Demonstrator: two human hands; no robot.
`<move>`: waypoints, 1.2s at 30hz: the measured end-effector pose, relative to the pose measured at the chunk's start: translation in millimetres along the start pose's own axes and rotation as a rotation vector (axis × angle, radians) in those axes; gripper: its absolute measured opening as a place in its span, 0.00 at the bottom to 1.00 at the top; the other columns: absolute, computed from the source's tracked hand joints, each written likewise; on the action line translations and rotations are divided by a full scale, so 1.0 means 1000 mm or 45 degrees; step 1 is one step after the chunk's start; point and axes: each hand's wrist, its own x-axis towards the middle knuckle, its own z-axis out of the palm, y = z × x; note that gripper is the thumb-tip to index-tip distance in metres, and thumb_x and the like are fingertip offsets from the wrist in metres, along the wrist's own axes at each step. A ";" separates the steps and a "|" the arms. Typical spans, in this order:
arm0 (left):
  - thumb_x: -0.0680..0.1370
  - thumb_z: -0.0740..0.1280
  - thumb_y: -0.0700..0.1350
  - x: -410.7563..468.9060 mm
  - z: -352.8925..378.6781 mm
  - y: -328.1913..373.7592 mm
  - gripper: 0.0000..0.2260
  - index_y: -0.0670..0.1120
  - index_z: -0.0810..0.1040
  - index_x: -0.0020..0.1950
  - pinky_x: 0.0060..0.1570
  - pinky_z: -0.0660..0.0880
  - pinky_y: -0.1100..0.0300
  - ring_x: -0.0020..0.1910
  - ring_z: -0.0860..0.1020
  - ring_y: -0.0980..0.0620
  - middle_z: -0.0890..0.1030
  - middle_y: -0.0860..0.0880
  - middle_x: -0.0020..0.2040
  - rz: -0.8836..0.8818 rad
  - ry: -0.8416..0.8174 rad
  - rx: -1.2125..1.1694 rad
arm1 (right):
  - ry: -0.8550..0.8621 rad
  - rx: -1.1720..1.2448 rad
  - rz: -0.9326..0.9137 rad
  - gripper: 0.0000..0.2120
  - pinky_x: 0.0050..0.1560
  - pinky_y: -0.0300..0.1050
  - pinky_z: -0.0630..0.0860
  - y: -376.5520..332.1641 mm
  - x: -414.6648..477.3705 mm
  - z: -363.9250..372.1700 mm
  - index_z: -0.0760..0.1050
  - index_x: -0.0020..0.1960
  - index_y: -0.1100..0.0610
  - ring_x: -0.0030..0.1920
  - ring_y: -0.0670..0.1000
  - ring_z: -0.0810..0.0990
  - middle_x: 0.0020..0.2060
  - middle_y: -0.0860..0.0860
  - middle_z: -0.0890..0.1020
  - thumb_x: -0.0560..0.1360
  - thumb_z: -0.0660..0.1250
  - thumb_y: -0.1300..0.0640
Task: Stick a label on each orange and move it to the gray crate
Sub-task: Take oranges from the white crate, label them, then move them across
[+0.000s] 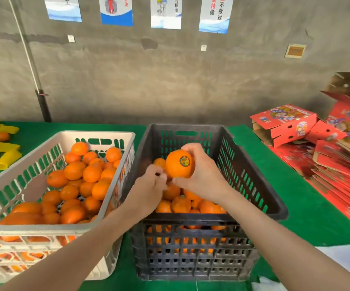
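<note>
Gripping the orange [175, 169], right hand [203, 175] aims its label [185, 161] seemingly camera-ward.

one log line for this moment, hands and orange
step: label stuck | right hand: grips orange above gray crate | left hand: curled beside orange, grip unclear | white crate: holds oranges

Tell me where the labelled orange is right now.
The labelled orange is just right of centre in the head view, gripped by the right hand above the gray crate, with the left hand close beside it.
</note>
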 end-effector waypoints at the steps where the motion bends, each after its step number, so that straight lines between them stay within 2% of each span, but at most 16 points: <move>1: 0.83 0.56 0.46 0.006 0.005 -0.006 0.05 0.50 0.71 0.51 0.41 0.70 0.58 0.40 0.75 0.51 0.78 0.47 0.44 0.015 -0.108 0.307 | -0.081 -0.083 0.084 0.31 0.49 0.44 0.74 0.013 0.016 -0.006 0.63 0.60 0.50 0.53 0.49 0.74 0.53 0.49 0.74 0.64 0.77 0.56; 3: 0.81 0.59 0.47 0.011 0.011 -0.012 0.05 0.52 0.72 0.47 0.41 0.71 0.59 0.45 0.77 0.50 0.78 0.50 0.46 0.068 -0.229 0.723 | -0.356 -0.346 0.215 0.31 0.44 0.47 0.72 0.042 0.046 -0.013 0.63 0.61 0.54 0.52 0.54 0.75 0.53 0.54 0.75 0.64 0.76 0.58; 7: 0.79 0.65 0.52 0.012 0.012 -0.010 0.12 0.44 0.79 0.49 0.42 0.76 0.53 0.42 0.79 0.49 0.82 0.46 0.44 -0.047 -0.235 0.730 | -0.937 -0.973 0.317 0.35 0.47 0.51 0.75 0.097 0.069 -0.001 0.61 0.67 0.59 0.56 0.59 0.75 0.59 0.58 0.74 0.66 0.75 0.62; 10: 0.78 0.66 0.52 0.013 0.015 -0.011 0.14 0.41 0.81 0.47 0.37 0.75 0.55 0.39 0.79 0.48 0.83 0.43 0.43 -0.042 -0.219 0.732 | -1.025 -1.040 0.358 0.34 0.49 0.51 0.74 0.122 0.071 0.006 0.61 0.69 0.59 0.58 0.59 0.74 0.60 0.58 0.73 0.68 0.74 0.62; 14: 0.78 0.66 0.51 0.014 0.015 -0.013 0.13 0.40 0.80 0.47 0.36 0.74 0.55 0.39 0.80 0.46 0.82 0.41 0.42 -0.058 -0.199 0.709 | -0.981 -1.062 0.472 0.37 0.55 0.52 0.74 0.131 0.070 0.006 0.58 0.73 0.58 0.60 0.59 0.73 0.64 0.58 0.72 0.70 0.73 0.60; 16: 0.78 0.67 0.51 0.012 0.014 -0.012 0.13 0.41 0.79 0.47 0.40 0.76 0.53 0.40 0.80 0.46 0.82 0.42 0.42 -0.051 -0.172 0.717 | -0.756 -1.027 0.397 0.32 0.60 0.54 0.72 0.118 0.069 -0.002 0.62 0.70 0.60 0.61 0.60 0.72 0.64 0.59 0.71 0.71 0.72 0.58; 18: 0.77 0.67 0.51 0.009 0.014 -0.010 0.12 0.42 0.78 0.46 0.41 0.78 0.52 0.40 0.79 0.48 0.82 0.45 0.42 -0.014 -0.125 0.743 | -0.280 -0.783 0.176 0.25 0.64 0.52 0.70 0.089 0.063 -0.012 0.68 0.68 0.61 0.63 0.59 0.72 0.64 0.59 0.73 0.73 0.69 0.58; 20: 0.77 0.66 0.51 0.008 0.013 -0.008 0.12 0.41 0.78 0.46 0.39 0.77 0.52 0.39 0.79 0.47 0.81 0.44 0.41 0.033 -0.074 0.761 | 0.286 -0.328 -0.189 0.15 0.56 0.44 0.74 0.044 0.037 -0.015 0.75 0.60 0.63 0.54 0.55 0.79 0.55 0.57 0.80 0.75 0.67 0.59; 21: 0.78 0.65 0.50 0.007 0.013 -0.007 0.12 0.41 0.78 0.44 0.36 0.75 0.54 0.38 0.78 0.47 0.80 0.45 0.40 0.061 -0.051 0.785 | 0.476 -0.071 -0.404 0.09 0.48 0.41 0.76 0.022 0.015 -0.012 0.77 0.53 0.63 0.47 0.51 0.80 0.47 0.55 0.82 0.75 0.67 0.60; 22: 0.78 0.65 0.49 0.006 0.013 -0.006 0.12 0.41 0.78 0.41 0.33 0.73 0.56 0.37 0.78 0.48 0.80 0.45 0.39 0.102 -0.028 0.823 | 0.516 0.124 -0.601 0.05 0.41 0.38 0.75 0.005 -0.011 -0.005 0.78 0.47 0.62 0.40 0.48 0.79 0.41 0.52 0.81 0.75 0.66 0.60; 24: 0.77 0.63 0.45 0.001 0.013 -0.007 0.12 0.40 0.77 0.39 0.33 0.72 0.53 0.37 0.78 0.46 0.79 0.43 0.37 0.204 0.030 0.862 | 0.254 0.228 -0.795 0.10 0.34 0.36 0.70 -0.007 -0.071 0.024 0.76 0.40 0.60 0.34 0.45 0.74 0.33 0.50 0.78 0.78 0.63 0.57; 25: 0.77 0.63 0.45 -0.002 0.014 -0.008 0.12 0.38 0.77 0.39 0.34 0.72 0.51 0.37 0.78 0.44 0.80 0.42 0.37 0.249 0.076 0.824 | 0.024 0.169 -0.721 0.14 0.33 0.38 0.69 -0.002 -0.097 0.043 0.76 0.38 0.60 0.33 0.46 0.73 0.32 0.50 0.77 0.79 0.62 0.55; 29: 0.80 0.60 0.47 -0.012 0.017 -0.011 0.14 0.40 0.76 0.41 0.31 0.65 0.56 0.35 0.75 0.45 0.77 0.44 0.35 0.323 0.238 0.773 | -0.927 -0.368 -0.021 0.19 0.45 0.51 0.74 0.065 -0.153 0.104 0.75 0.41 0.69 0.43 0.60 0.78 0.39 0.62 0.79 0.80 0.58 0.55; 32: 0.81 0.58 0.48 -0.016 0.018 -0.010 0.14 0.41 0.77 0.44 0.29 0.62 0.58 0.34 0.74 0.48 0.76 0.46 0.34 0.367 0.298 0.822 | -1.076 -0.398 0.287 0.20 0.44 0.48 0.68 0.100 -0.168 0.125 0.73 0.38 0.65 0.46 0.60 0.76 0.36 0.61 0.73 0.81 0.57 0.51; 34: 0.82 0.59 0.49 -0.021 0.018 -0.010 0.13 0.42 0.77 0.46 0.27 0.62 0.58 0.32 0.73 0.48 0.74 0.48 0.33 0.420 0.307 0.797 | -1.044 -0.352 0.375 0.23 0.44 0.43 0.64 0.106 -0.173 0.134 0.75 0.41 0.67 0.48 0.61 0.76 0.39 0.63 0.77 0.80 0.59 0.48; 36: 0.81 0.61 0.48 -0.027 0.017 -0.011 0.12 0.42 0.78 0.49 0.30 0.70 0.52 0.34 0.76 0.47 0.75 0.48 0.33 0.482 0.288 0.677 | -1.021 -0.310 0.399 0.21 0.48 0.42 0.69 0.107 -0.174 0.140 0.80 0.46 0.66 0.50 0.61 0.78 0.46 0.62 0.82 0.78 0.63 0.48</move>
